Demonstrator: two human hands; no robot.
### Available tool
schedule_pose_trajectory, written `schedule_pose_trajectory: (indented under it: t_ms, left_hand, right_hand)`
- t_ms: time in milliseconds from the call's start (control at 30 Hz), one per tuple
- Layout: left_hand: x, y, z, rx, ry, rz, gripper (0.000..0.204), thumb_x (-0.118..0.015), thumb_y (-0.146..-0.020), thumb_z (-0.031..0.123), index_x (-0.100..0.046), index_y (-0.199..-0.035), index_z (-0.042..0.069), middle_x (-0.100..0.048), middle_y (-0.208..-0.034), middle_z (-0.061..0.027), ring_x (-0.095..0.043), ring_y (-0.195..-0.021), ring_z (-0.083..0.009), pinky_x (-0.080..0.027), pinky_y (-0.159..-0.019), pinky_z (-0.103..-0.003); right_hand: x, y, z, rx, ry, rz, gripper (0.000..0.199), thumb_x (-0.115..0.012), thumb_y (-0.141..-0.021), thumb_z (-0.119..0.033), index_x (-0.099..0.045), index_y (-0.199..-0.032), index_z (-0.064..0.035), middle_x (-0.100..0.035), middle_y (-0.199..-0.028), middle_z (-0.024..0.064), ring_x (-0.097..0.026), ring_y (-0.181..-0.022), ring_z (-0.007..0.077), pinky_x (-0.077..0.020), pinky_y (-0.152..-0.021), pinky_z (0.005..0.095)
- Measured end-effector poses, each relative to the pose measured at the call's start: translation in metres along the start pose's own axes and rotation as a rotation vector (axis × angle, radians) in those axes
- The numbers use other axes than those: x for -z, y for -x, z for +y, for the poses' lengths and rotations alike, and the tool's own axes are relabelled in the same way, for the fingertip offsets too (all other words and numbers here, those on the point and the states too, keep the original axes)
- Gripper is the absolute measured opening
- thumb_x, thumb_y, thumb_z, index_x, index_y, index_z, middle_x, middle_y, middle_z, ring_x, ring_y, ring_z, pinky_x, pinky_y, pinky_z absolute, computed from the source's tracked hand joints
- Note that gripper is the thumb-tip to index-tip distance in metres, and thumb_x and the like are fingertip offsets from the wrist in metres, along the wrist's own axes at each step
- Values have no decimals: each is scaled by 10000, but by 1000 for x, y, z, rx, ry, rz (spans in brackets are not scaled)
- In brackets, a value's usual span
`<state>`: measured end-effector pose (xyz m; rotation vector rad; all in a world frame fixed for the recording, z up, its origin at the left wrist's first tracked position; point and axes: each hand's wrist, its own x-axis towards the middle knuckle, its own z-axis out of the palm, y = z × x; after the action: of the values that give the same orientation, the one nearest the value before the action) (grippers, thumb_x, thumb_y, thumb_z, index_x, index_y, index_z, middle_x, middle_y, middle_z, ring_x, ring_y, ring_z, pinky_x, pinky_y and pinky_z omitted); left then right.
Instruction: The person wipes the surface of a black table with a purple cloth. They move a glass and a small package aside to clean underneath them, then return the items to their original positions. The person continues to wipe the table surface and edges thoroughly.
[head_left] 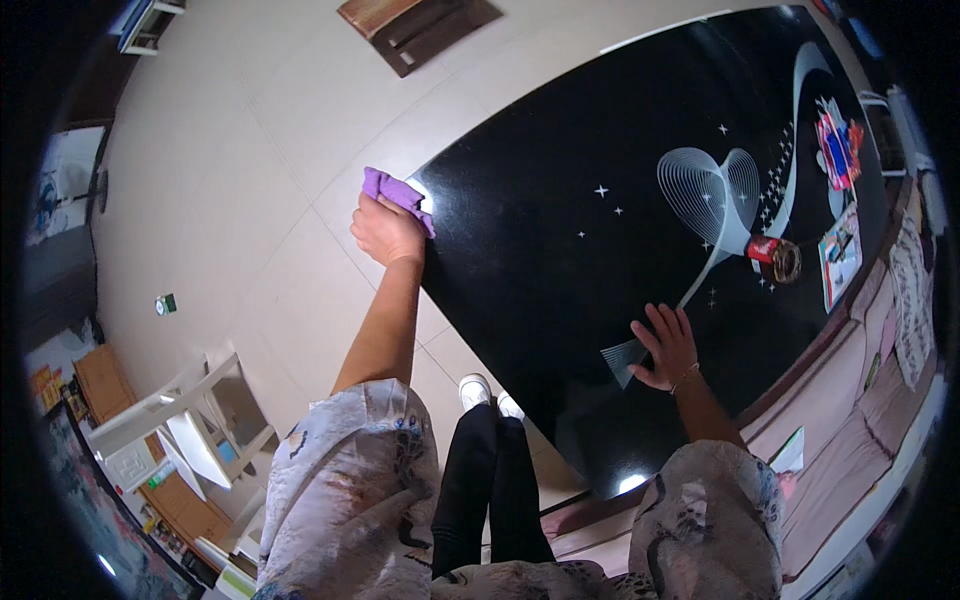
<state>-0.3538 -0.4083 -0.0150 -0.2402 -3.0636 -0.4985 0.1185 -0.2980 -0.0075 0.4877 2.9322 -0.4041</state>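
A purple cloth (pixel 398 192) is bunched in my left hand (pixel 388 230), whose fingers are closed round it at the left corner of a glossy black table (pixel 540 270). Part of the cloth hangs against the table's edge. My right hand (pixel 665 347) lies on the tabletop with its fingers spread, next to the white fan-shaped end of a printed heart-and-swirl pattern (pixel 708 190). Beyond it, towards the right side, stands a jar (pixel 773 259) with a red label.
Papers or a booklet (pixel 840 257) and a pile of colourful small items (pixel 838 150) lie along the table's right side. A pink sofa (pixel 835 440) borders that side. A wooden stool (pixel 415 28) stands on the tiled floor, and a white chair (pixel 195 430) is at lower left.
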Motion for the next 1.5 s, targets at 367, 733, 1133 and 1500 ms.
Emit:
schedule_pose_trajectory:
  t_ms: [367,733,1133,1500]
  left_hand:
    - [2,-10,-1,-73,9,10,267,-463,-938,232,-632,-992,33,-671,-948,-198,-616,-879,-413,-470,-768,-530]
    - [10,-36,-27,-604,-76,-195,244,-490,-906,172,-613,-1072,42,-674,-891,-178,-610,-897,-381,-424,-812,-501]
    - [-56,-18,217,-944,54,-444,361,-511,-903,178,-516,-1230,25,-627,-1017,-200,-579,-986,-368,-450,-847,-471]
    - [-38,-42,116,-914,435,-689,406,-564,-889,29,-516,-1291,-13,-621,-1038,-211,-591,-996,-343,-448,-921,-404]
  right_hand:
    - [35,-32,-45,-348,-98,-71,717,-588,-883,-490,-298,-1480,-217,-187,-1557,148,-208,-1420,377,-152,-1159,562]
    - [32,-137,-95,-1276,-119,71,840,-517,-873,-591,-197,-1527,-171,-110,-1589,171,-125,-1456,373,-59,-1171,567]
    - [45,-227,-41,-1424,-107,223,917,-489,-864,-657,-158,-1533,-124,-116,-1583,198,-111,-1464,366,-49,-1176,556]
    - [62,-217,-32,-1459,-131,165,911,-510,-858,-638,-162,-1528,-129,-108,-1582,200,-139,-1454,382,-79,-1171,569]
